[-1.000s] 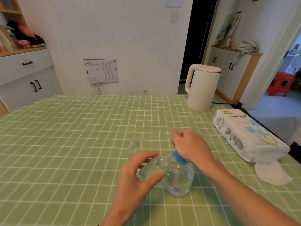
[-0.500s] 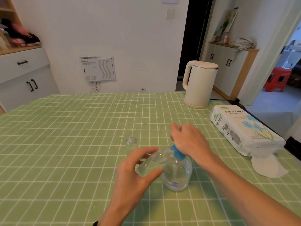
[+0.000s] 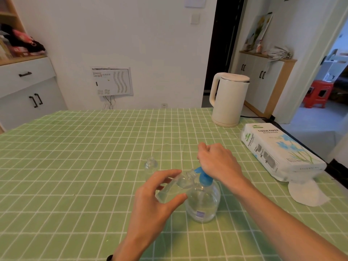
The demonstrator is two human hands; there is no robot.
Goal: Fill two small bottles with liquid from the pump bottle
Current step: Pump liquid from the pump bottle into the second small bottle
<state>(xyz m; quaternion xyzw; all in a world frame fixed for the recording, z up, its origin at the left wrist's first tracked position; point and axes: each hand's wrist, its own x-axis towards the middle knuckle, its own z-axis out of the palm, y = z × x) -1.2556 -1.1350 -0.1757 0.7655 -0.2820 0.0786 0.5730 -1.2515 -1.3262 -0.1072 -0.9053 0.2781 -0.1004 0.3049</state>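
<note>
One green white-gridded tablecloth (image 3: 75,166) fills the lower frame under white walls. At right stand a white kettle (image 3: 228,100) and a white pack printed "TISSUE PAPER" (image 3: 278,153). Lower centre, the right hand (image 3: 218,162) curls over the clear blue-topped pump bottle (image 3: 204,202). The left hand (image 3: 156,202) grips a tilted small clear bottle (image 3: 175,187) at its spout. A second small bottle (image 3: 150,165) stands upright just behind.

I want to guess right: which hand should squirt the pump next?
Right, probably. The right hand holds the blue pump head, while the left hand is busy holding the small bottle tilted up to it.
</note>
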